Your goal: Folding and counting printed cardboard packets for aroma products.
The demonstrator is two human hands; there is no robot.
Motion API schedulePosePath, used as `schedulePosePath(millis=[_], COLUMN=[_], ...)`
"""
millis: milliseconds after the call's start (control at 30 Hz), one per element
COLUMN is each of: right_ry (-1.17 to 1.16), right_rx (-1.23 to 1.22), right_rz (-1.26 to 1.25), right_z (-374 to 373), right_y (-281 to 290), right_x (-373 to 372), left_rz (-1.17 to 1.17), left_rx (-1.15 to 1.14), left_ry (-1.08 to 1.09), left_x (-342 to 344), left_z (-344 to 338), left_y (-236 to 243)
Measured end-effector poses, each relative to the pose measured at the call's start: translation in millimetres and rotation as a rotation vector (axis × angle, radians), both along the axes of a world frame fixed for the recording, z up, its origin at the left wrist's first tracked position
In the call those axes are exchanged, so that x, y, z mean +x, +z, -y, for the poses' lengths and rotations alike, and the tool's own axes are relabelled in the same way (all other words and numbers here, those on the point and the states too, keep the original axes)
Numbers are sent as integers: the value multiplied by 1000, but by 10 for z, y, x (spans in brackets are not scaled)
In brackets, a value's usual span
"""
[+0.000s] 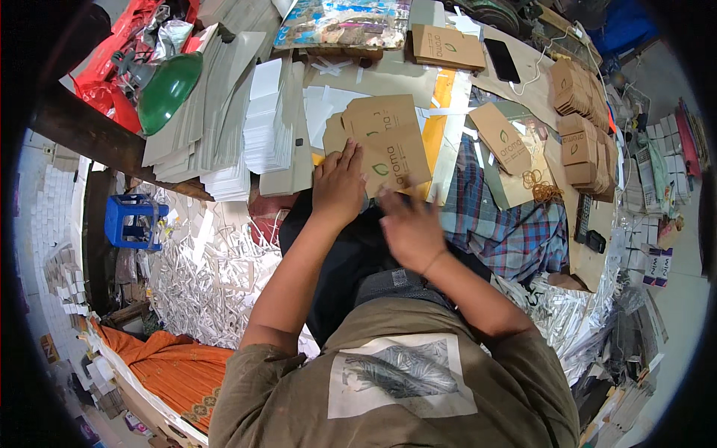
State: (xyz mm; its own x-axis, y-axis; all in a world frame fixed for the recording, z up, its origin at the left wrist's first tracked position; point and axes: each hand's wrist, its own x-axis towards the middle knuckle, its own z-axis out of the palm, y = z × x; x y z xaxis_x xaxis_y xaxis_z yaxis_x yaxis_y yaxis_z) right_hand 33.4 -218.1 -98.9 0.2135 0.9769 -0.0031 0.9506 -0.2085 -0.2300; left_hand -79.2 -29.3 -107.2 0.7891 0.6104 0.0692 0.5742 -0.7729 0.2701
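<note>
In front of me lies a printed brown kraft card piece (392, 160), with another matching brown piece (379, 113) partly beneath it on the far side. My left hand (340, 179) rests on the left part of the near piece, fingers stretched out and lying on it. My right hand (412, 230) is at that piece's near right edge. Motion smears its fingers, so whether they grip anything cannot be seen. To the right, a small stack of brown printed packets (502, 140) lies beside a heap of rubber bands (545, 188).
White folded card stacks (267, 119) and grey board sheets (216, 97) stand at left, near a green lamp shade (173, 93). A phone (502, 61) and bundled brown packets (579, 93) lie at right. A checked cloth (500, 224) hangs nearby. Paper scraps (202, 276) cover the floor.
</note>
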Motion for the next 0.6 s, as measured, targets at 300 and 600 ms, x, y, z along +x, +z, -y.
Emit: schedulePosePath(millis=[300,600], right_ry=[-298,-129], right_rx=[261,211], right_rz=[172,66], right_z=[-133,-788], right_y=[159,-115], right_x=[447,530], left_rz=[12,-6], left_rx=[52,104], left_ry=[-18,-99], left_x=[-46,-171], left_z=[-32,-19], left_y=[-43,27])
